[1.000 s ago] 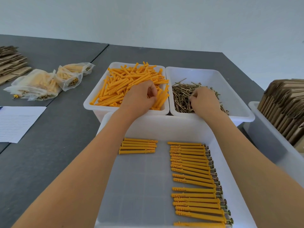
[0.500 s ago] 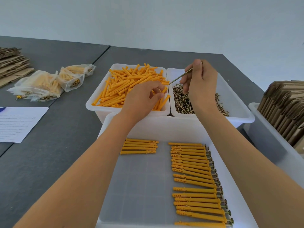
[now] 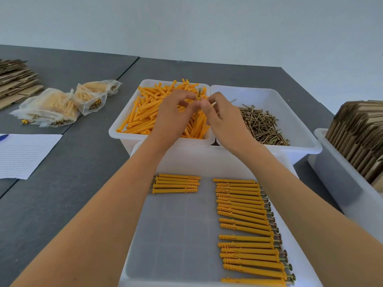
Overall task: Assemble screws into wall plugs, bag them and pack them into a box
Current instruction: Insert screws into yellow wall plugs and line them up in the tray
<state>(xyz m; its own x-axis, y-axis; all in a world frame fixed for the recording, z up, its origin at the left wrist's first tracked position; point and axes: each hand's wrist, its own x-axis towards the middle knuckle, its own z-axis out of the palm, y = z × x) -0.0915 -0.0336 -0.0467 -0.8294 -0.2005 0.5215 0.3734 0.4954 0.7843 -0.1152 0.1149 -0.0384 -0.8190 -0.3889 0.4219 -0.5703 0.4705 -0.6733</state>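
Observation:
My left hand (image 3: 173,116) and my right hand (image 3: 224,121) meet above the white bin (image 3: 113,134) of loose orange wall plugs (image 3: 145,114). Pinched upright between their fingertips is an orange wall plug (image 3: 199,97) with a screw head showing at its top. A thin screw tip (image 3: 233,101) sticks out to the right of my right hand. The bin (image 3: 304,131) beside it holds loose brass screws (image 3: 262,126). In the near white tray (image 3: 176,235) lie a long row of assembled plugs (image 3: 246,228) and a small group (image 3: 176,183).
Filled clear bags (image 3: 48,108) lie on the grey table at the left, behind a lined sheet of paper (image 3: 22,154). Flat cardboard (image 3: 14,79) is stacked at the far left. A white bin of folded cardboard boxes (image 3: 360,133) stands at the right.
My right hand lifted a screw out of the screw bin and moved left. My left hand rose from the plug pile with a plug. The two hands now meet.

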